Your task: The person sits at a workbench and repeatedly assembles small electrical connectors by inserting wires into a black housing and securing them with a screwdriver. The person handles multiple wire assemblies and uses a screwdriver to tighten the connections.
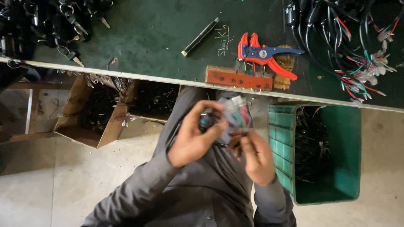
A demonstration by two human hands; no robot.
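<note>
1. Your left hand (191, 141) is clamped round a small dark switch body (207, 119), just left of frame centre. It looks hard, compact and light; I'd judge it safest gripped round the barrel, as you have it.
2. From the switch a short bundle of wires (239, 113) runs up and to the right: thin and limp, with clear sleeves over green and red ends (blurred, so I cannot tell more). They probably bend easily and pull loose if tugged, so take them near the body, not at the tips.
3. Your right hand (256, 156) is closed in a pinch on the lower part of those wires, close beside the left hand.
4. Above the hands, a table (147, 38) with a green top fills the upper frame. On it lie a red and blue stripper (265, 54), an orange block (238, 78) and a black pen (200, 36); some chalk writing sits between pen and stripper.
5. Upper right: a heap of cables (349, 42). Upper left: keys (71, 29) among dark parts.
6. Centre right: a green crate (324, 159) with dark scrap inside. Centre left: an open brown carton (90, 111), also with dark bits.
</note>
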